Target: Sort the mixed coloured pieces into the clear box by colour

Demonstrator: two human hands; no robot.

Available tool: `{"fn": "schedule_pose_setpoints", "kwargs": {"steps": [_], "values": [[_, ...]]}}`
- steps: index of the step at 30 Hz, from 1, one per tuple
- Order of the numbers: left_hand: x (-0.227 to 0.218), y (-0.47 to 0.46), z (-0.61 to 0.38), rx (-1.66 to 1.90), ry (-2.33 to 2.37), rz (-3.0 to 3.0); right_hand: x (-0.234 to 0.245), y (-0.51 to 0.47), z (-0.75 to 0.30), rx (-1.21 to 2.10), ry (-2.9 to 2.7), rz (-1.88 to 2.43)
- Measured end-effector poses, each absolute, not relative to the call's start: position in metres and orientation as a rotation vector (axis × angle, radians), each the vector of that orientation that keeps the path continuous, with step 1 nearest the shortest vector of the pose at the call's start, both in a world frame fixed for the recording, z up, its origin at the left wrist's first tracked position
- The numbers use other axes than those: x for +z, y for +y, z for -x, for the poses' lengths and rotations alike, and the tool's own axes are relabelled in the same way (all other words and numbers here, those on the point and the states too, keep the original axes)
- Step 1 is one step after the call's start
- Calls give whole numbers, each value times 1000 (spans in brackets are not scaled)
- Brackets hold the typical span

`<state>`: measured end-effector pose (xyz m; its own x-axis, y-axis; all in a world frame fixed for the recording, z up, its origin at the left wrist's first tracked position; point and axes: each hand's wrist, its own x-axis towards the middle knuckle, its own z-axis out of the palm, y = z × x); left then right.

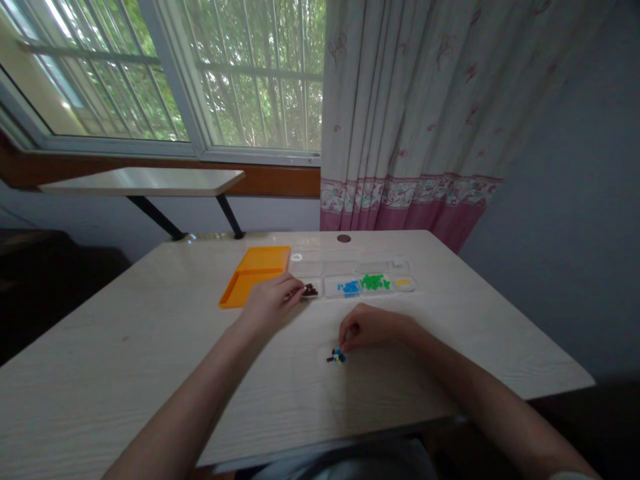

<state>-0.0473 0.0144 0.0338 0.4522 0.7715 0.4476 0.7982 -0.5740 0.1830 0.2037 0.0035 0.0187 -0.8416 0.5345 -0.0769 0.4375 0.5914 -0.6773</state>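
Note:
My left hand (275,298) reaches to the left end of a clear compartment box (327,285), its fingers drawn together at a heap of small dark brown pieces (311,290). Whatever sits between those fingertips is too small to make out. Nearer to me, my right hand (373,325) pinches at the edge of a little cluster of blue, black, brown and pale pieces (336,357) on the table. Its thumb and forefinger meet at a piece in this cluster, mostly hidden by them. Other compartments hold blue pieces (350,287), green pieces (375,283) and yellow pieces (403,283).
An orange tray (263,259) lies left of the box, partly behind my left hand. The box's transparent lid (340,259) extends toward the back. A raised shelf (150,180) on black supports stands at the table's (280,413) back left, below the window.

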Motion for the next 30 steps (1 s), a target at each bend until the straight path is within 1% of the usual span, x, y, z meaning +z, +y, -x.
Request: {"fn": "schedule_pose_setpoints", "kwargs": {"steps": [3, 5, 9, 17, 21, 25, 27, 30], "values": [[41, 27, 74, -440, -1653, 2480, 16, 5, -204, 1064, -2694, 814], [45, 34, 92, -321, -1756, 2388, 15, 5, -205, 1060, -2699, 833], [46, 44, 116, -246, -1858, 2316, 15, 3, -204, 1023, -2696, 852], [38, 46, 120, -69, -2016, 2274, 16, 5, -204, 1034, -2619, 878], [35, 47, 126, -155, -2026, 2253, 14, 6, -204, 1079, -2525, 892], [39, 46, 121, -234, -1974, 2247, 9, 8, -201, 1231, -2328, 1004], [42, 42, 110, -336, -1898, 2292, 5, 10, -199, 1342, -2212, 1029], [43, 29, 81, -589, -1690, 2505, 1, 14, -196, 1450, -2044, 1025]]}}
